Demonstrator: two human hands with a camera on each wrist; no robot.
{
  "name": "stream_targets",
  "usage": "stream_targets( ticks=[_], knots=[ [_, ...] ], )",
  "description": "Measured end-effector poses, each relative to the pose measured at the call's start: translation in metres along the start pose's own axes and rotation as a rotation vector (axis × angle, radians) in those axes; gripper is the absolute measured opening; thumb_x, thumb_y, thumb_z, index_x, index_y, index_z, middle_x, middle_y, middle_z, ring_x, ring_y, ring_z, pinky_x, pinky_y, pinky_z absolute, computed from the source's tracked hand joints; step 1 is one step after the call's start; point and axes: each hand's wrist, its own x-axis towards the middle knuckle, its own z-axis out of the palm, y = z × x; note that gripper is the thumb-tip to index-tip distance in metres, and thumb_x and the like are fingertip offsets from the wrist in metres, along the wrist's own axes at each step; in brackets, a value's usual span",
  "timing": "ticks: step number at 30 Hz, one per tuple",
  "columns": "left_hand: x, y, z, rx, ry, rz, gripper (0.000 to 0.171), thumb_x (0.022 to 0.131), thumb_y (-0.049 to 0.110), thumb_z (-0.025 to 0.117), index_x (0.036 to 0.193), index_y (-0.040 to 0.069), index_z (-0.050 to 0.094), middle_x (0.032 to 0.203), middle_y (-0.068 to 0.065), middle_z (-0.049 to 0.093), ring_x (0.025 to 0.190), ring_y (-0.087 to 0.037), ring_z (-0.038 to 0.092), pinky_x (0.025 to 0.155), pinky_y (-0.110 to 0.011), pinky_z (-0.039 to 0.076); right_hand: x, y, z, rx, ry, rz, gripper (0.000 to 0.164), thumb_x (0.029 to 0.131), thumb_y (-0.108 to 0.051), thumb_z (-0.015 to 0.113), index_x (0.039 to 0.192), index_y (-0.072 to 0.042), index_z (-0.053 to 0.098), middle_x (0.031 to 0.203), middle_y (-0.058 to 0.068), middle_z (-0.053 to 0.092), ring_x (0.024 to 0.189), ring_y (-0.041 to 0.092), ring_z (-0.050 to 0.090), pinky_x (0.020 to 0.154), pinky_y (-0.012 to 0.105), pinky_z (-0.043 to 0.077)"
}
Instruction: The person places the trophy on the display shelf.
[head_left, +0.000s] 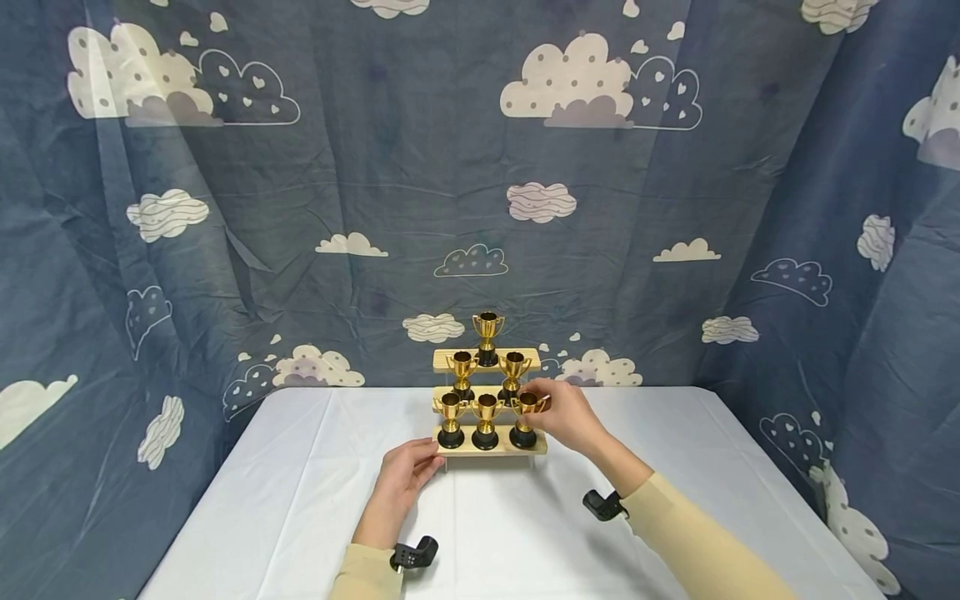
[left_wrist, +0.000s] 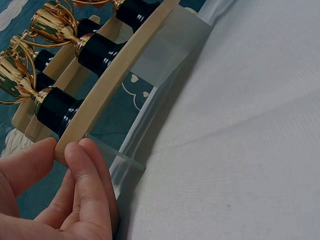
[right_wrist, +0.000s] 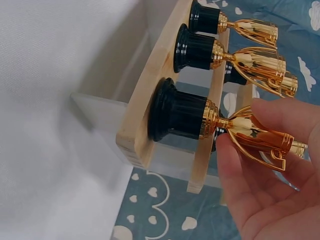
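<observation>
A three-step wooden rack [head_left: 491,451] with clear side panels carries several small gold trophy cups on black bases. On its front step stand a left trophy [head_left: 450,437], a middle trophy [head_left: 485,437] and a right trophy [right_wrist: 186,116]. My right hand [head_left: 572,415] pinches the right trophy's gold cup between thumb and fingers, its black base upright on the step at the right end. My left hand [head_left: 405,477] pinches the left end of the front step, thumb above and fingers along the edge, as the left wrist view shows.
Two trophies stand on the middle step and a single trophy [head_left: 487,333] on the top one. The rack stands on a white-covered table [head_left: 315,483]. Behind it hangs a dark blue cloud-print curtain [head_left: 420,167], which also runs down both sides.
</observation>
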Motion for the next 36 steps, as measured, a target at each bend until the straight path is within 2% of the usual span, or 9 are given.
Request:
stream_targets(
  ticks=[13,28,36],
  knots=[
    [0.0,-0.0011,0.0004,0.016,-0.004,0.003,0.043,0.089,-0.005,0.068,0.128,-0.017,0.053,0.103,-0.017,0.065,0.082,-0.017,0.068,0.083,-0.027,0.06,0.0005,0.0039,0.0035,0.025,0.005,0.007,0.043,0.079,-0.015,0.087,0.119,-0.018,0.071,0.104,-0.005,0.07,0.083,0.013,0.066,0.074,0.034,0.059],
    [-0.0003,-0.0015,-0.0005,-0.002,0.001,0.007,0.045,0.089,-0.005,0.069,0.129,-0.017,0.052,0.105,-0.019,0.065,0.081,-0.017,0.068,0.082,-0.027,0.06,0.0,0.0067,0.0072,0.048,0.019,0.008,0.045,0.078,-0.012,0.086,0.12,-0.018,0.07,0.105,-0.005,0.07,0.083,0.016,0.067,0.071,0.035,0.058],
    [-0.0009,-0.0009,-0.0001,0.001,0.015,0.003,0.043,0.089,-0.004,0.069,0.127,-0.016,0.054,0.105,-0.019,0.065,0.081,-0.018,0.068,0.083,-0.028,0.061,-0.0029,0.0064,0.0059,0.058,0.015,0.014,0.05,0.078,-0.013,0.087,0.123,-0.023,0.068,0.105,-0.004,0.07,0.085,0.016,0.068,0.073,0.034,0.059]
  ],
)
